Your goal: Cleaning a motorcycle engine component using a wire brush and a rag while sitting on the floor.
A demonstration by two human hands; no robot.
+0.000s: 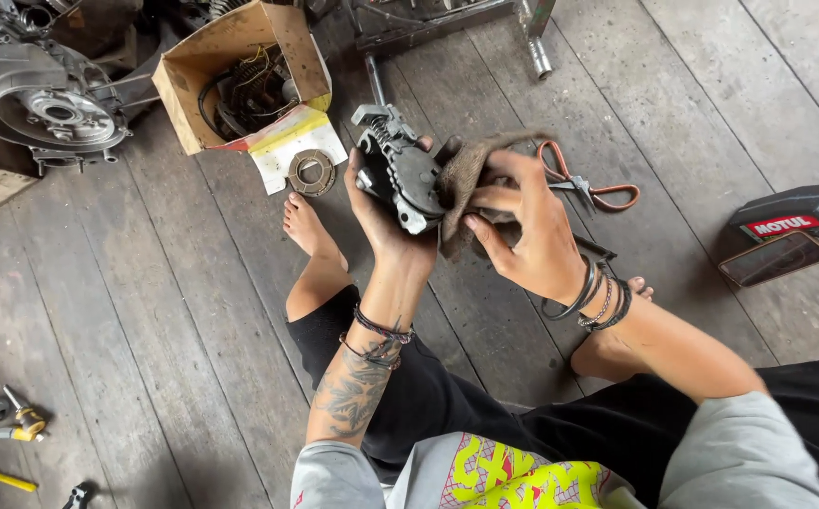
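My left hand grips a grey and black metal engine part from below, holding it up over the wooden floor. My right hand presses a brown rag against the right side of that part, fingers curled into the cloth. Both wrists wear dark bracelets. I sit on the floor with my bare left foot stretched out beneath the hands.
An open cardboard box of wires and parts stands at the upper left, with a round metal ring on a paper beside it. An engine casing lies far left. Orange-handled pliers, a dark oil container, and small tools sit around.
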